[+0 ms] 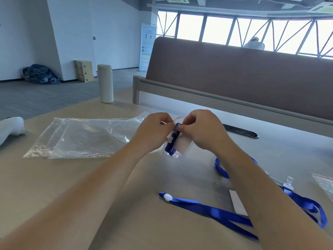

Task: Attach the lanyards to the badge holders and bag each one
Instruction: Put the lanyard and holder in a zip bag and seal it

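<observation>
Head view: over the tabletop, the left hand and right hand pinch a small clear bag (badge holder and blue lanyard inside). Empty bags lie left, and a loose lanyard lies right.

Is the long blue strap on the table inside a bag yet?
No, out. The blue lanyard lies stretched on the bare table, with no plastic over it. The clear bags lie apart, on the left.
</observation>
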A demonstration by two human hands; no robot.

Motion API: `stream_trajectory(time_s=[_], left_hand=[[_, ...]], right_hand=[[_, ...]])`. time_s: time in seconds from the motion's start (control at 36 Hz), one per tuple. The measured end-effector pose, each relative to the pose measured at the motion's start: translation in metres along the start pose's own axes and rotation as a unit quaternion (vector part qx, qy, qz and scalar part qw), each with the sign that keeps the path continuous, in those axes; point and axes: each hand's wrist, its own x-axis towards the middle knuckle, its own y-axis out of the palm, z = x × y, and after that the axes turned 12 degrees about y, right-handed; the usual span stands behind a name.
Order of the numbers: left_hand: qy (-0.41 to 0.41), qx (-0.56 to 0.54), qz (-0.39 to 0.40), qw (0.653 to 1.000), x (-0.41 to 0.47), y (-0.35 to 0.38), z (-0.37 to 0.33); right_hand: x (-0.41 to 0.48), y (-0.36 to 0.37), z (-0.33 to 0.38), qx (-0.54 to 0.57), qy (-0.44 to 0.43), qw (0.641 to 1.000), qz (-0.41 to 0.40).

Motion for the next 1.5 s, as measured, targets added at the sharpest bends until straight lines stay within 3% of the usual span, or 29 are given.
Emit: stream_trajectory(time_s=[0.11,0.25,0.39,0.75,0.92,1.06,1.22,1.31,1.5], left_hand=[[-0.013,-0.003,-0.029,1.000,0.003,-0.002,0.005],[-0.026,-0.047,-0.054,0.997,0.005,-0.004,0.010],[-0.013,-0.020,-0.050,0.998,0.006,-0.005,0.009],[0.044,0.088,0.014,0.995,0.004,-0.001,0.008],[0.082,0.060,-0.005,0.995,0.003,-0.004,0.002],[0.064,0.052,-0.026,0.996,0.004,-0.006,0.001],[0.031,0.013,-0.047,0.998,0.006,-0.009,0.002],[0.007,-0.028,-0.043,0.999,0.007,-0.011,0.003],[-0.009,-0.069,-0.012,0.998,0.005,-0.013,0.000]], right_hand=[[-0.009,-0.012,0.006,0.016,-0.026,0.992,0.120],[-0.013,-0.018,0.009,-0.026,-0.035,0.984,0.173],[-0.008,-0.015,0.007,-0.074,-0.010,0.991,0.114],[-0.004,-0.016,0.002,-0.016,0.023,0.999,0.035],[-0.004,-0.002,0.003,-0.041,0.014,0.998,0.053],[0.000,0.004,0.000,-0.070,0.000,0.998,0.005],[-0.001,-0.005,-0.002,-0.095,-0.036,0.995,0.002],[0.001,-0.008,-0.004,-0.154,-0.054,0.986,-0.028],[-0.003,-0.005,-0.007,-0.146,-0.026,0.988,-0.043]])
